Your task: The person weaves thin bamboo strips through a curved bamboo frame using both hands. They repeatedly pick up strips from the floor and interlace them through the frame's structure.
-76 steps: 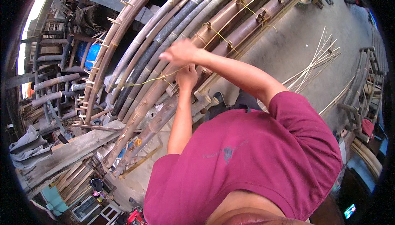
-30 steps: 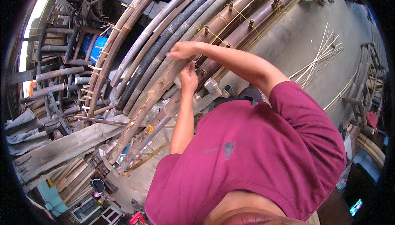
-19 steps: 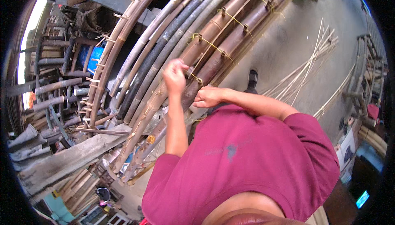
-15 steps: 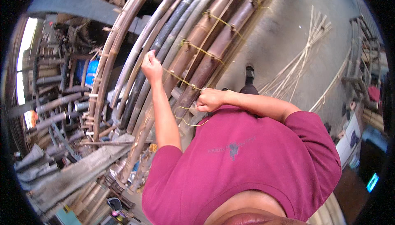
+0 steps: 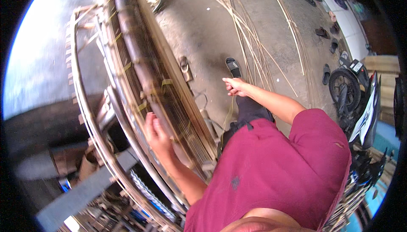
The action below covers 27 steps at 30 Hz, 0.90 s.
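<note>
My left hand (image 5: 157, 132) lies flat against a curved frame of bent bamboo poles (image 5: 140, 62), which are lashed together with thin yellowish strips. My right hand (image 5: 235, 86) is held out to the right of the frame, fingers closed around a thin binding strip (image 5: 229, 113) that hangs down from it toward my leg. The strip's lower end is hidden behind my maroon shirt (image 5: 275, 168).
A bundle of long thin bamboo splints (image 5: 250, 33) lies on the concrete floor ahead. Several sandals (image 5: 326, 33) and a parked motorbike (image 5: 352, 92) are at the right. A thin outer hoop (image 5: 85, 117) curves along the frame's left.
My view has swung, so the frame now runs up the left side. My left hand has dropped lower on the poles and my right hand has pulled out to the right with the strip.
</note>
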Each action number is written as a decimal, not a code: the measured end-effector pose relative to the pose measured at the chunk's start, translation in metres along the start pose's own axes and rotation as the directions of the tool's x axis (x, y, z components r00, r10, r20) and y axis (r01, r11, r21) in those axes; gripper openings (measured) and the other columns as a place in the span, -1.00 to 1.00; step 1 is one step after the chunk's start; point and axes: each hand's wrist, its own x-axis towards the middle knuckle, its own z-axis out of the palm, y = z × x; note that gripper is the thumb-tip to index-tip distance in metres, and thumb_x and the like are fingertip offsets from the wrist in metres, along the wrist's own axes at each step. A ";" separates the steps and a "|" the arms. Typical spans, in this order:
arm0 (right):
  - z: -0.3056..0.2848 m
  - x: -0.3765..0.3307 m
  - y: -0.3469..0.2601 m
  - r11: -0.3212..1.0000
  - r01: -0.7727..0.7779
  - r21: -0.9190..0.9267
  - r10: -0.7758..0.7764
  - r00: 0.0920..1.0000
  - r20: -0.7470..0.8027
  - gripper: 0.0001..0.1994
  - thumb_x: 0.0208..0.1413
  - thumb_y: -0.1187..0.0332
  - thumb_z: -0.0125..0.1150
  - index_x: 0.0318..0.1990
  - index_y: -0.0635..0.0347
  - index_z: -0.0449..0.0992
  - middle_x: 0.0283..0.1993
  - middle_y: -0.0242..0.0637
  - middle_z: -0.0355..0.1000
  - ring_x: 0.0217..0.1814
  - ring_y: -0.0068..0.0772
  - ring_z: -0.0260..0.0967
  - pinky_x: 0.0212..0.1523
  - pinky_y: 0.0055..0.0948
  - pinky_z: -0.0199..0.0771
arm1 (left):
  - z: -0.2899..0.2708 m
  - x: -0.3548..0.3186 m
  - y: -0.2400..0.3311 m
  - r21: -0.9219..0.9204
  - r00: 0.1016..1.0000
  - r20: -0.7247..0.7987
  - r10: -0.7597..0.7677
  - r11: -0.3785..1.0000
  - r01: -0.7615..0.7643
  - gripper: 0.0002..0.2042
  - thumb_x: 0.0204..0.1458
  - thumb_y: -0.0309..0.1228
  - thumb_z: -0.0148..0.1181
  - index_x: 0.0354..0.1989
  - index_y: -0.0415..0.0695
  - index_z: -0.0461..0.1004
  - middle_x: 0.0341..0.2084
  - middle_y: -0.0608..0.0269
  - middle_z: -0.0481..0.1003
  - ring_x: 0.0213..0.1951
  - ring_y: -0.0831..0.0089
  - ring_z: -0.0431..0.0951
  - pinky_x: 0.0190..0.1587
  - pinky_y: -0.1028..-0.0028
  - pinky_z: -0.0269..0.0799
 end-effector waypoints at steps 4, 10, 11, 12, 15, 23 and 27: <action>-0.113 0.114 -0.047 0.995 0.077 -0.064 -0.094 0.938 -0.333 -0.69 0.24 0.03 0.05 -0.46 -0.02 0.37 -0.57 -0.52 0.27 -0.66 -0.63 0.13 -0.37 -0.41 0.45 | 0.194 0.048 0.035 -0.009 0.843 0.517 0.151 0.985 -0.171 -0.67 0.17 -0.40 0.13 0.08 -0.25 0.42 -0.06 -0.08 0.49 0.01 0.07 0.49 0.10 0.24 0.36; -0.289 0.302 -0.081 0.731 -0.255 -0.633 -0.305 0.708 -0.637 -0.70 0.07 0.06 0.14 -0.31 0.09 0.61 -0.27 -0.10 0.57 -0.21 -0.08 0.53 -0.17 -0.15 0.48 | 0.454 0.035 -0.016 -0.001 0.355 0.935 0.013 0.999 -0.034 -0.48 0.20 -0.18 0.08 0.27 -0.18 0.24 0.19 -0.48 0.13 0.25 -0.28 0.19 0.27 0.08 0.15; -0.320 0.330 -0.082 0.748 -0.290 -0.597 -0.279 0.679 -0.679 -0.71 0.06 0.08 0.15 -0.30 0.09 0.61 -0.27 -0.08 0.56 -0.20 -0.03 0.53 -0.16 -0.13 0.48 | 0.487 0.032 -0.027 0.021 0.291 0.957 0.002 0.997 -0.076 -0.46 0.20 -0.15 0.09 0.29 -0.17 0.23 0.19 -0.55 0.09 0.26 -0.33 0.14 0.29 0.07 0.11; -0.352 0.363 -0.075 0.766 -0.349 -0.540 -0.219 0.649 -0.729 -0.72 0.06 0.09 0.14 -0.29 0.08 0.61 -0.23 -0.08 0.56 -0.20 -0.02 0.52 -0.15 -0.12 0.48 | 0.517 0.033 -0.041 0.069 0.227 0.973 -0.044 0.992 -0.102 -0.43 0.18 -0.10 0.09 0.30 -0.14 0.21 0.22 -0.62 0.00 0.28 -0.39 0.07 0.29 0.05 0.10; -0.428 0.417 -0.103 0.723 -0.506 -0.470 -0.142 0.557 -0.819 -0.75 0.08 0.17 0.10 -0.24 0.07 0.62 -0.13 -0.08 0.55 -0.13 0.04 0.51 -0.12 -0.10 0.50 | 0.584 0.040 -0.063 0.302 0.178 0.946 -0.270 0.934 -0.191 -0.40 0.11 -0.04 0.14 0.29 -0.05 0.25 0.29 -0.41 -0.04 0.25 -0.38 0.03 0.27 -0.14 0.00; -0.584 0.517 -0.108 0.641 -0.672 -0.371 -0.173 0.344 -0.923 -0.69 0.18 0.13 0.04 -0.10 0.09 0.57 -0.08 -0.08 0.53 0.01 0.00 0.48 0.03 -0.03 0.47 | 0.665 0.088 -0.054 0.333 0.309 0.915 -0.258 0.917 -0.219 -0.69 0.04 -0.18 0.19 -0.04 0.06 0.55 0.20 -0.03 0.23 0.19 -0.21 0.10 0.21 -0.08 0.03; -0.612 0.532 -0.102 0.538 -0.708 -0.457 -0.207 0.415 -0.886 -0.71 0.20 0.13 0.03 -0.09 0.06 0.56 -0.06 -0.16 0.54 -0.07 -0.05 0.53 -0.05 -0.08 0.52 | 0.672 0.094 -0.051 0.324 0.280 0.925 -0.257 0.919 -0.227 -0.67 0.02 -0.14 0.20 -0.04 0.08 0.55 0.18 0.09 0.27 0.23 -0.08 0.08 0.22 -0.03 0.02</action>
